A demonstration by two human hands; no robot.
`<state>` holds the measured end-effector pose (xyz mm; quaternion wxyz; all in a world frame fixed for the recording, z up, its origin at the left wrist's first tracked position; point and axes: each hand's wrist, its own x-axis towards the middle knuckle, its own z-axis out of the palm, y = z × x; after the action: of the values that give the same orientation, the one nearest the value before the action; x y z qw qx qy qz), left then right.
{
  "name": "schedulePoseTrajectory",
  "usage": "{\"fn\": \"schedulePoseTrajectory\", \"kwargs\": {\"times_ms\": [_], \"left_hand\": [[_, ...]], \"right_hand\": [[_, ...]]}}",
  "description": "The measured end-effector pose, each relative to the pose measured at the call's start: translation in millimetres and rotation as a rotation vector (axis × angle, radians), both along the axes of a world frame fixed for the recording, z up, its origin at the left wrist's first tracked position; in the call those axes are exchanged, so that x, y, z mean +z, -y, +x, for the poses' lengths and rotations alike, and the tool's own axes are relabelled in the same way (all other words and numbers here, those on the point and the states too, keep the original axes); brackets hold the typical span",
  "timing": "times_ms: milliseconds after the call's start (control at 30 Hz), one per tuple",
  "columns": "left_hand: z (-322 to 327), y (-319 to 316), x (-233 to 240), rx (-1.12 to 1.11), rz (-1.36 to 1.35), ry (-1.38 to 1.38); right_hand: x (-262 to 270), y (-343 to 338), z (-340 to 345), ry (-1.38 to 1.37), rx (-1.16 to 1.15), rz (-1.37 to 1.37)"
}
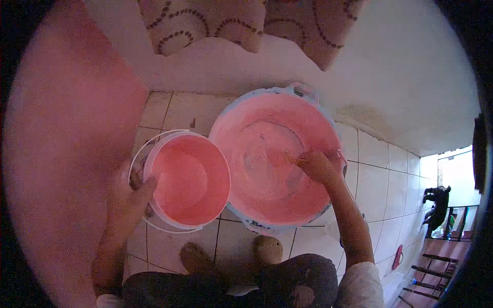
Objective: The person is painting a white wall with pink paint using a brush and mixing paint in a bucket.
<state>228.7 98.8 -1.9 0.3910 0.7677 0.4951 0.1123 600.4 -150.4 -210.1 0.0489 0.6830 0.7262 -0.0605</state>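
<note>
A white plastic bucket [217, 163] with a thin wire-like handle tilts toward me, its inside coated pink. My left hand [131, 196] grips its left side, the thumb near the rim and the other fingers partly hidden behind it. To the right stands a wide round tub [233, 125] with a greyish rim and pink paint smeared over its inner wall and bottom. My right hand [317, 167] reaches into this tub, closed around a small tool [289, 157], perhaps a brush, whose end is at the pink-covered bottom. The bucket's rim overlaps the tub's left edge in view.
Pale tiles [369, 181] cover the floor. A pink wall [77, 134] rises at left, and a patterned curtain [231, 23] hangs ahead. My feet, including the right shoe [268, 249], are below the tub. At far right are a pink sandal [397, 257] and a black animal [437, 208].
</note>
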Motion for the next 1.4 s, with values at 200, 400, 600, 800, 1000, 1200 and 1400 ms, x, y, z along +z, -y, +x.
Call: {"fn": "schedulePoseTrajectory", "kwargs": {"times_ms": [200, 400, 600, 800, 1000, 1200, 1400], "left_hand": [[45.6, 14.9, 17.7, -0.239, 0.159, -0.04], [63.6, 8.1, 18.2, -0.326, 0.286, -0.114], [86.4, 18.1, 25.6, -0.37, 0.217, -0.151], [101.8, 18.9, 25.5, -0.424, 0.258, -0.122], [119.1, 23.2, 18.7, -0.502, 0.329, -0.056], [122.8, 29.9, 19.3, -0.464, 0.345, -0.144], [122.3, 30.2, 19.4, -0.473, 0.336, -0.115]], "right_hand": [[25.5, -8.8, -18.6, -0.025, -0.203, -0.154], [23.7, -5.2, -23.7, -0.077, -0.177, -0.054], [44.7, -6.0, -39.2, -0.011, -0.192, -0.171], [36.2, 9.3, -41.1, -0.446, -0.302, 0.072], [40.0, 15.0, -51.3, -0.486, -0.208, 0.052], [36.0, 18.8, -54.8, -0.48, -0.341, -0.106], [45.8, 23.1, -56.3, -0.625, -0.425, -0.106]]}}
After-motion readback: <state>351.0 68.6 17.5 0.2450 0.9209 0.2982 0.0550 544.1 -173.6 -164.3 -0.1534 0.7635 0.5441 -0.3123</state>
